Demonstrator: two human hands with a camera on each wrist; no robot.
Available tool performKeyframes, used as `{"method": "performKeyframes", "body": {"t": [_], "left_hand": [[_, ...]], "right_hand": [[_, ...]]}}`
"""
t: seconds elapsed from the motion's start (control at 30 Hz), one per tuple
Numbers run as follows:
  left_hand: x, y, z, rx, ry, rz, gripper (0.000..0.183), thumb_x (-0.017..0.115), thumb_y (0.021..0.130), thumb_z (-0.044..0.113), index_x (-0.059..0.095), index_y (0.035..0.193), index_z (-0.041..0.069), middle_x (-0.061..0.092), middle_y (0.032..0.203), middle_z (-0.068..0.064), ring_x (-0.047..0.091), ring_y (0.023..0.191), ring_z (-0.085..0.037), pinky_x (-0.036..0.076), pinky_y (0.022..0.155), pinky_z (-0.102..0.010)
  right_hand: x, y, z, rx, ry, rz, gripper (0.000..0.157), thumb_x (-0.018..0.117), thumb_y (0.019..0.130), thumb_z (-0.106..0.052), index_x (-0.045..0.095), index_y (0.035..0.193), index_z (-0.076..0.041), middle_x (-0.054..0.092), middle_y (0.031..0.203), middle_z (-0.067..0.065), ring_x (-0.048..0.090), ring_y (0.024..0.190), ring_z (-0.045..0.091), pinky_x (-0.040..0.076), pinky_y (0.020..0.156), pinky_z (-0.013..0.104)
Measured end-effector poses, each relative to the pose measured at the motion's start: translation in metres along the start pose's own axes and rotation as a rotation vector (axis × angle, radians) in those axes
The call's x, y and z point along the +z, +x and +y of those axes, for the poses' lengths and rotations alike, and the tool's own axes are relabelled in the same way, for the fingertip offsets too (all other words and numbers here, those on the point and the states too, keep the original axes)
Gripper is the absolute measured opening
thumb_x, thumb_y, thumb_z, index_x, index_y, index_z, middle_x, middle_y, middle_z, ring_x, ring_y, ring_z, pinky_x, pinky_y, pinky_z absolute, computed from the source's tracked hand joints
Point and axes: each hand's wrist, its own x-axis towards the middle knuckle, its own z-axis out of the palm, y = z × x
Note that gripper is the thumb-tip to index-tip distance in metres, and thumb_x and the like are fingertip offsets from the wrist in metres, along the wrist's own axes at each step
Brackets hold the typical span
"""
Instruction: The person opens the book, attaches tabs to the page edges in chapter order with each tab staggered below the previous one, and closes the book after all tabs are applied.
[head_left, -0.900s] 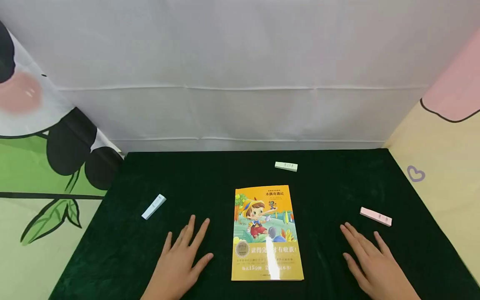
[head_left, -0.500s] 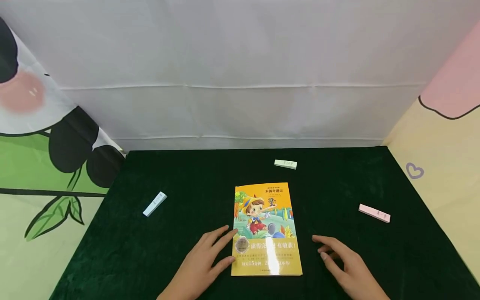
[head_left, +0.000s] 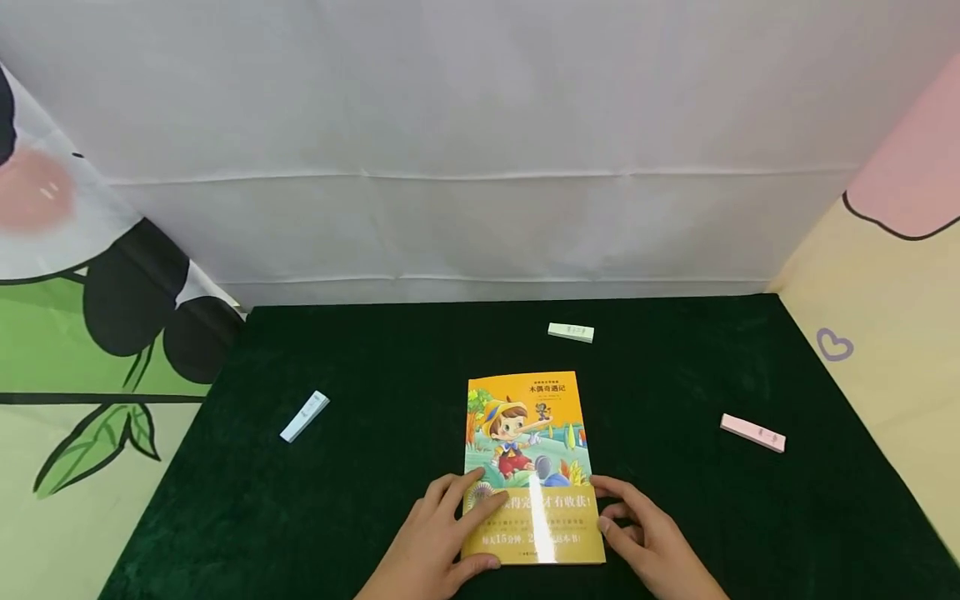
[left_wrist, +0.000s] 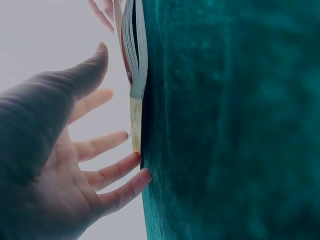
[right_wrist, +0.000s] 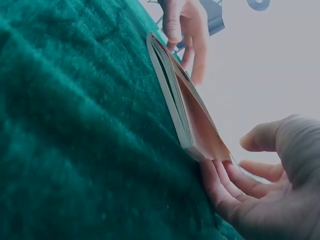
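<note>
A paperback book [head_left: 525, 437] with a yellow and green cartoon cover lies on the dark green cloth. My left hand [head_left: 435, 542] is at its lower left, fingers spread over the cover's left side. In the left wrist view, that hand's lower fingertips are right at the book's spine [left_wrist: 136, 125]. At the lower right edge is my right hand [head_left: 648, 537], with its fingers slightly bent. The right wrist view shows its fingertips touching the page edge, the thumb [right_wrist: 260, 137] held apart, and the cover [right_wrist: 202, 117] standing a little off the pages.
Three small paper strips lie around the book: a pale blue one [head_left: 304, 417] at left, a pale green one [head_left: 571, 332] behind, a pink one [head_left: 753, 433] at right. A white cloth backdrop [head_left: 480, 233] rises behind the green tabletop [head_left: 375, 350]; printed cloths hang at both sides.
Both hands have moved inward from the cloth to the book, the left onto its cover's left side, the right to its right edge. The right fingers have bent. The strips stay put.
</note>
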Motion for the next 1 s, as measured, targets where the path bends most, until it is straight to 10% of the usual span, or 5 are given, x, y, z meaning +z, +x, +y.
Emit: {"method": "performKeyframes", "body": {"t": [0.47, 0.77, 1.0], "left_hand": [[0.003, 0.006, 0.011, -0.027, 0.040, -0.053, 0.065, 0.070, 0.093, 0.059, 0.046, 0.152, 0.045, 0.038, 0.163, -0.008, 0.040, 0.135, -0.035, 0.047, 0.104, -0.060], [-0.001, 0.006, 0.013, -0.007, 0.063, -0.023, 0.063, 0.072, 0.094, 0.054, 0.049, 0.151, 0.040, 0.038, 0.163, -0.009, 0.041, 0.136, -0.038, 0.049, 0.103, -0.060], [-0.007, 0.007, 0.019, -0.153, -0.289, -0.039, 0.039, 0.064, 0.102, 0.043, 0.063, 0.140, 0.035, 0.037, 0.166, -0.007, 0.037, 0.143, -0.039, 0.042, 0.108, -0.069]], "right_hand": [[0.011, -0.001, -0.011, 0.081, 0.210, 0.108, 0.061, 0.068, 0.100, -0.011, 0.042, 0.154, -0.014, 0.057, 0.133, 0.014, 0.068, 0.099, 0.022, 0.058, 0.078, 0.028], [0.026, -0.004, -0.024, -0.016, 0.270, 0.146, 0.049, 0.064, 0.102, -0.005, 0.051, 0.147, -0.019, 0.054, 0.128, 0.013, 0.065, 0.094, 0.020, 0.058, 0.075, 0.026], [0.038, -0.010, -0.037, -0.170, 0.084, 0.123, 0.046, 0.067, 0.103, -0.021, 0.054, 0.146, -0.023, 0.057, 0.132, 0.005, 0.062, 0.100, 0.010, 0.057, 0.082, 0.021]]}}
